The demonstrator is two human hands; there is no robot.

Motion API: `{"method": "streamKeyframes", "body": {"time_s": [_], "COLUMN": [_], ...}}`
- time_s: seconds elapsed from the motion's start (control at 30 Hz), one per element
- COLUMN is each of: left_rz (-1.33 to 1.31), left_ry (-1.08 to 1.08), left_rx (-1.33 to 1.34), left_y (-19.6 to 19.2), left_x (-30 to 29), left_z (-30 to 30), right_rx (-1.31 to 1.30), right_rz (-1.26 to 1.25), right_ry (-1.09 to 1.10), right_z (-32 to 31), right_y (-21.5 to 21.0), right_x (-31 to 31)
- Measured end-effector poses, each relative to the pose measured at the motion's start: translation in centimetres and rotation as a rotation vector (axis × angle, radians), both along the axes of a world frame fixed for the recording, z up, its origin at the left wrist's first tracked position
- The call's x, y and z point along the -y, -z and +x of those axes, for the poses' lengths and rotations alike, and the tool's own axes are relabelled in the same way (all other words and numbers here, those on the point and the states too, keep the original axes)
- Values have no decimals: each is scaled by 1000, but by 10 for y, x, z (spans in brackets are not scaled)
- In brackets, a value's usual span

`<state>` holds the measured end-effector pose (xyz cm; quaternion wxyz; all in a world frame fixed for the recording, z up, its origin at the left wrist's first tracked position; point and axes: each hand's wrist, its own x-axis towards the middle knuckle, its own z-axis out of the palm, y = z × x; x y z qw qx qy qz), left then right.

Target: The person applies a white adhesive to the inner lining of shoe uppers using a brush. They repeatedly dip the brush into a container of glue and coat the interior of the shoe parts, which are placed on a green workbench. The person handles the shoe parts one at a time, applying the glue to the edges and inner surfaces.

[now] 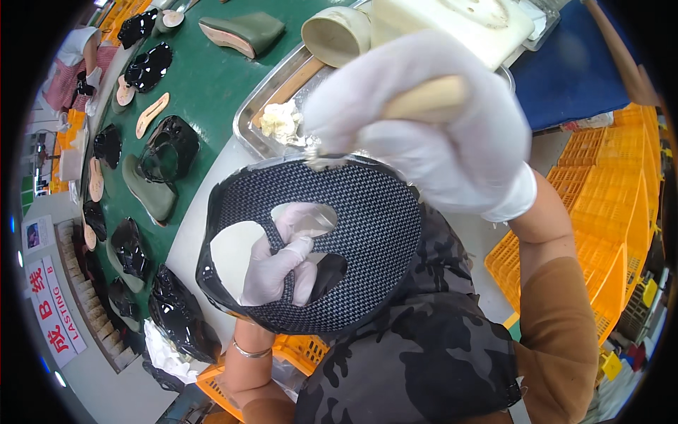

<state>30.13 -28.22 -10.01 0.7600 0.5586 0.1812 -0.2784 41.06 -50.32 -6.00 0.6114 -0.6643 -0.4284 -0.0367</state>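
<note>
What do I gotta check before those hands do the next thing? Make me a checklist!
1. Right hand has the wooden-handled brush: ok, fingers are curled around its handle.
2. Left hand has the mesh-lined shoe upper: ok, it grips the strip between the openings.
3. White gloves on: ok, both hands are covered.
4. Brush tip touching the upper: cannot tell; it is right at the far edge, but blurry.
5. White lump in the metal tray: ok, it is there.
6. A hand free for something else: not ok, both are busy holding things.
</note>
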Motion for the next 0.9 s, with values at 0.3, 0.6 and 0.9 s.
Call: {"method": "streamKeyframes", "body": {"time_s": [0.3,0.6,0.9], "left_rz": [-3,170,-130], "left_ry": [-313,-324,-503], "left_rx": [172,313,489], "left_y": [-1,8,14], "left_x": [-7,3,7], "left_z": [-24,-36,-47], "right_rx": [-122,-55,-99], "right_rz": [160,207,417], "right_ry": [205,261,285], "right_z": [-13,-23,-15], "right_y": [39,42,47], "right_x": [21,23,3]}}
